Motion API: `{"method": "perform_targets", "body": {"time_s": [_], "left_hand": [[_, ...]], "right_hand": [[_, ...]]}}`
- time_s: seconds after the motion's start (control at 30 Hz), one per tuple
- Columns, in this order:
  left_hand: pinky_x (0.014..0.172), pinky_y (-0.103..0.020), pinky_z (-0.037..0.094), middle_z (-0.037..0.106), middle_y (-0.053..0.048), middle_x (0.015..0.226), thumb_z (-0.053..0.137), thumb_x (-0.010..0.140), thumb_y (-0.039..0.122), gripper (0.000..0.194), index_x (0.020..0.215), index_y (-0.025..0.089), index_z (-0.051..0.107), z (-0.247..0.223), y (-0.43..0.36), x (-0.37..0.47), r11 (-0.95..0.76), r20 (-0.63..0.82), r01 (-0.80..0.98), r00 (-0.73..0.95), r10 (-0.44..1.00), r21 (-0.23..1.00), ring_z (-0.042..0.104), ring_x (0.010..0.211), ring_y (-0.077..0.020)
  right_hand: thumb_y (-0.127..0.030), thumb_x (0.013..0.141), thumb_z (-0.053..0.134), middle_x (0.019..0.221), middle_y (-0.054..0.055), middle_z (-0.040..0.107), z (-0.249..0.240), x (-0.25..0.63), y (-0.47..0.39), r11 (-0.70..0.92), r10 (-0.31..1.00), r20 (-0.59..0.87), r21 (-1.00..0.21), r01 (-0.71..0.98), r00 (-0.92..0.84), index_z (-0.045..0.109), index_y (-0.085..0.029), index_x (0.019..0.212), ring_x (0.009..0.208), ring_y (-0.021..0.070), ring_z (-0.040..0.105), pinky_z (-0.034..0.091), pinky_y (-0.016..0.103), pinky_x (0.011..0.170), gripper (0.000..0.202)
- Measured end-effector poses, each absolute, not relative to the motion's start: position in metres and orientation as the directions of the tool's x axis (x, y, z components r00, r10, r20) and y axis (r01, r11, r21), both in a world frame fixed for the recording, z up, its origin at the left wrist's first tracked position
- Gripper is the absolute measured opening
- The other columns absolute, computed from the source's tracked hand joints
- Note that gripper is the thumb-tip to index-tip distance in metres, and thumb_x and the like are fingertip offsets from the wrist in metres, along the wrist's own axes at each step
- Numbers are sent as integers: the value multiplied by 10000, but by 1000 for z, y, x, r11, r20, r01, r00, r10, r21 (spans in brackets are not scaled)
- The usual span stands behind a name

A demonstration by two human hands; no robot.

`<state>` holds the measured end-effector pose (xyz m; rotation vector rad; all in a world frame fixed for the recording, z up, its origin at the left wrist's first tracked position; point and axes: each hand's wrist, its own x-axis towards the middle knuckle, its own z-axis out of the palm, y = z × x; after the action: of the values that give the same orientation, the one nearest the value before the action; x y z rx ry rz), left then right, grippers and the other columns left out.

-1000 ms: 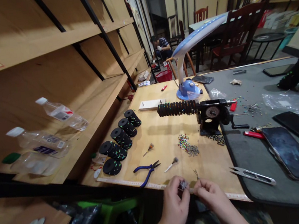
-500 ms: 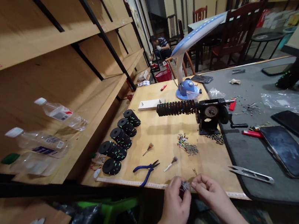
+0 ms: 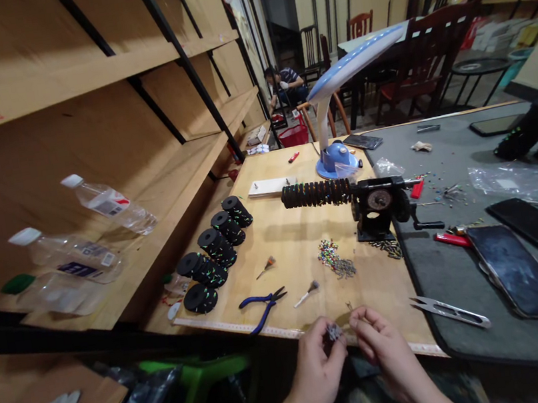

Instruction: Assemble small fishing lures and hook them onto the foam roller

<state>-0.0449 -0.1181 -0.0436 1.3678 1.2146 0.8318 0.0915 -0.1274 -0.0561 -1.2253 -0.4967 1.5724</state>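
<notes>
At the front edge of the wooden table, my left hand [image 3: 318, 364] is closed on a small cluster of grey bits [image 3: 334, 332], held between thumb and fingers. My right hand [image 3: 382, 345] sits just to its right, thumb and forefinger pinched; anything between them is too small to make out. Just beyond the fingers lies a tiny thin wire-like piece [image 3: 349, 306]. Farther in are a pile of colourful beads [image 3: 328, 253] and a heap of small grey pieces [image 3: 345, 268]. Blue-handled pliers [image 3: 261, 308] and a white-handled brush-like item [image 3: 307, 293] lie to the left.
A black hand-cranked winder [image 3: 379, 205] carries a ridged black roll [image 3: 316, 194]. Several black foam spools [image 3: 217, 247] line the left side. Thread snips [image 3: 450, 311] and a phone [image 3: 522, 271] lie on the grey mat. A desk lamp [image 3: 336, 158] stands behind; a person [image 3: 286, 84] crouches far back.
My right hand has drawn slightly right, widening the gap from the grey cluster. My left hand still holds the cluster in nearly the same spot.
</notes>
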Motion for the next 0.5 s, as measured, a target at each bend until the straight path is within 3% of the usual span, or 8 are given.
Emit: {"method": "perform_targets", "body": {"time_s": [0.23,0.4,0.5], "left_hand": [[537,-215,428,508,38,651,573,825,267,130,765,184,493,-39,-117,-46,205,-229,108,322,918,973,548,588,-125],[512,-221,425,515,39,622,601,779,293,154,759,176,504,-34,-113,-45,302,-305,63,348,886,951,531,540,-121],[536,-216,400,482,49,593,614,760,263,157,701,178,496,-34,-110,-44,251,-265,84,316,911,964,492,551,-113]], "right_hand": [[-709,663,647,365,-134,344,-50,95,-128,-335,925,-375,-878,-343,57,462,-223,750,363,55,211,145,185,403,527],[-718,670,636,426,-139,277,-50,95,-129,-314,934,-353,-889,-332,63,444,-227,744,387,60,213,135,189,405,532],[-700,687,639,481,-137,237,-53,94,-130,-310,939,-341,-890,-335,38,451,-225,751,414,61,202,137,190,413,515]]}}
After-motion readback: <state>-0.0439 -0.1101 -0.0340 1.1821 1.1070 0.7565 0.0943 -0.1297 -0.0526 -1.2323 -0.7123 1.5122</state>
